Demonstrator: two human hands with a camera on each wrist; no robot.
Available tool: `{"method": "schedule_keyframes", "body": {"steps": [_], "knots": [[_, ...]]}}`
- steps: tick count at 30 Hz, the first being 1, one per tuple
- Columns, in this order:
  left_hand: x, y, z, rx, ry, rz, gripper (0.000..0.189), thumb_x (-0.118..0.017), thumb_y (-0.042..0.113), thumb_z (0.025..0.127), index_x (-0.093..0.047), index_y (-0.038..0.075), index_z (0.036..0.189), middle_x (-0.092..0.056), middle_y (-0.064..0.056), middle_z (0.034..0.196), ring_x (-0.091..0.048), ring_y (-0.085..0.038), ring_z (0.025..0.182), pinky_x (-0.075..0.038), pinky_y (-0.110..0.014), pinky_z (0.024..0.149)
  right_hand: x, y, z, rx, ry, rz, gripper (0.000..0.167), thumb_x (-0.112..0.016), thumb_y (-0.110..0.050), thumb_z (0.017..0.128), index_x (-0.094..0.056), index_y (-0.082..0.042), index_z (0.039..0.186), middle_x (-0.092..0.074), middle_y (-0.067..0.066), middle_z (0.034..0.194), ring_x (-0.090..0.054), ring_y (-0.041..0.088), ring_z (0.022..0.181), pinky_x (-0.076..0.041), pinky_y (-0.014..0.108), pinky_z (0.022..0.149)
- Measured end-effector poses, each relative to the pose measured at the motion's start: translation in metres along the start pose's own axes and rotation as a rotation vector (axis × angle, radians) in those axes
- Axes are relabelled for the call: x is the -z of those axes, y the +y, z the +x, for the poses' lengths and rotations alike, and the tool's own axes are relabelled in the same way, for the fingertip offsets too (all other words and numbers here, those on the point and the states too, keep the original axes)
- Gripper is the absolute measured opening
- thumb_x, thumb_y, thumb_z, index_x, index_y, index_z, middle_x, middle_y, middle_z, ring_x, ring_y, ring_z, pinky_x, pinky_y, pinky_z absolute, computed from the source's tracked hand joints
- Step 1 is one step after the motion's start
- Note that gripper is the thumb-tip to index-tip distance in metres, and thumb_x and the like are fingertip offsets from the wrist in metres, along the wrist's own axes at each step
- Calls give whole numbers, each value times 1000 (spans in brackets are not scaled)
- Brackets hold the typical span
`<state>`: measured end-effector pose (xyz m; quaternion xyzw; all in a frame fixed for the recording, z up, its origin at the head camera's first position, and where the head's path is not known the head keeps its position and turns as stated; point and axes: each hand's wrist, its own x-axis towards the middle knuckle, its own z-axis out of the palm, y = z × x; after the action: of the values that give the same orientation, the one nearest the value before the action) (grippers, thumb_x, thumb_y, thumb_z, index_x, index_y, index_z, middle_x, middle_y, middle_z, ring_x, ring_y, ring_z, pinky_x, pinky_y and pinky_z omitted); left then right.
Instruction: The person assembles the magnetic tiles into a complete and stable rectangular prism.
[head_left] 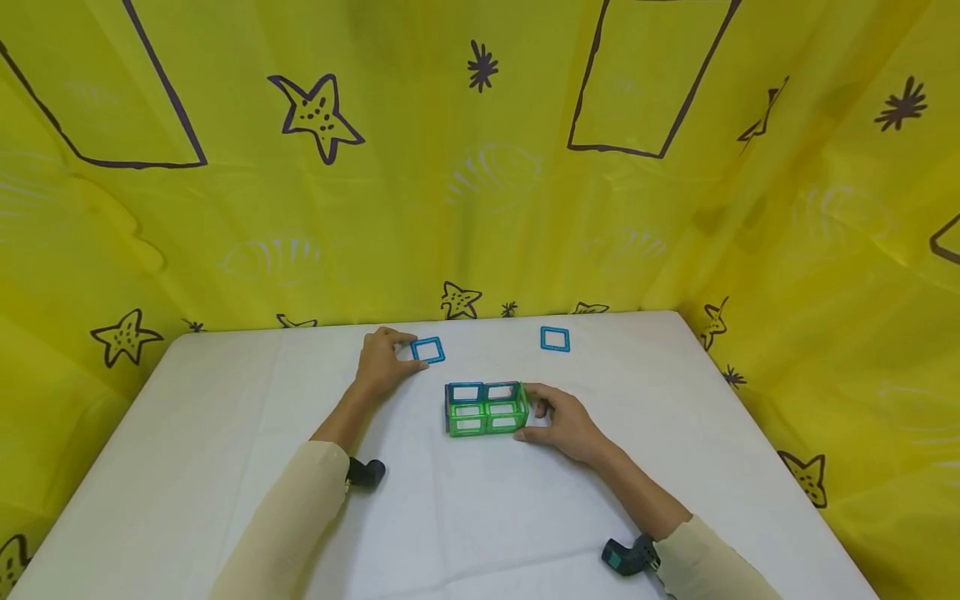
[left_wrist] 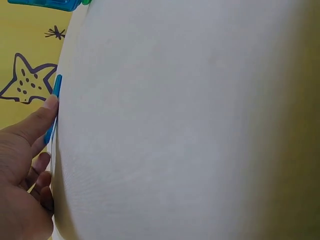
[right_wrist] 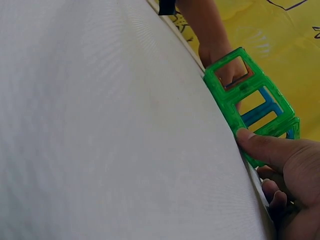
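My left hand (head_left: 381, 364) pinches a blue square magnetic tile (head_left: 417, 360) between thumb and finger, low over the far part of the table. In the left wrist view that tile (left_wrist: 56, 86) shows edge-on beside the thumb. A box of magnetic tiles (head_left: 468, 423), green in front and blue behind, stands near the middle. My right hand (head_left: 566, 427) grips its right end, thumb at the front corner. Through the box's openings (right_wrist: 245, 87) the right wrist view shows blue bars and an orange-red edge at its far end.
Another blue square tile (head_left: 555, 348) lies flat at the back of the white-covered table (head_left: 480, 517), right of the box. A yellow patterned curtain (head_left: 405, 208) hangs behind the table and along both sides. Each wrist carries a dark camera mount (head_left: 630, 555).
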<state>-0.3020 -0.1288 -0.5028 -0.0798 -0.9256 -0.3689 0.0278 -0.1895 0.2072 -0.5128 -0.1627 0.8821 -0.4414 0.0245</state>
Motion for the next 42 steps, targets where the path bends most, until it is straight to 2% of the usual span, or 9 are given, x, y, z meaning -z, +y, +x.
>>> {"method": "schedule_keyframes", "body": {"steps": [10,18,26,31,35,42], "knots": [[-1,1,-7,-6,-3,-89,54,-91,22,84,-73,3,131,-66,-19,124,-48,-35,110,-42,-50,95,0,0,1,12,-2,1,72,-93,-17,80,-61,0,143,-56,0,94,-50,22,91,-43,33,78],[3,1,-16,-60,2,-110,50,-90,19,85,-74,1,129,-70,-19,120,-53,-37,115,-43,-51,100,-1,2,2,4,-10,-8,73,-93,-18,80,-61,0,143,-55,0,93,-50,21,90,-43,33,78],[6,13,-26,-126,6,-155,51,-91,21,84,-74,1,128,-72,-16,118,-56,-37,112,-46,-50,96,0,3,1,4,-7,-10,73,-93,-19,81,-61,0,143,-55,0,93,-50,22,89,-43,33,77],[10,23,-35,-98,-9,-182,52,-89,24,86,-73,5,132,-70,-14,125,-56,-37,117,-48,-52,96,0,3,1,-1,-6,-13,73,-93,-19,81,-61,-1,143,-56,0,93,-50,21,90,-42,33,77],[14,31,-42,-99,-17,-193,52,-89,25,87,-73,7,133,-69,-13,127,-57,-36,118,-49,-53,97,0,2,1,-6,-2,-18,72,-93,-19,80,-61,-1,143,-56,0,93,-50,21,89,-42,33,78],[18,42,-54,-166,-15,-231,51,-90,23,86,-73,7,131,-70,-11,121,-57,-37,115,-49,-55,97,0,1,1,-10,-9,-3,72,-93,-18,80,-61,-2,143,-55,1,93,-50,22,91,-42,33,78]]}}
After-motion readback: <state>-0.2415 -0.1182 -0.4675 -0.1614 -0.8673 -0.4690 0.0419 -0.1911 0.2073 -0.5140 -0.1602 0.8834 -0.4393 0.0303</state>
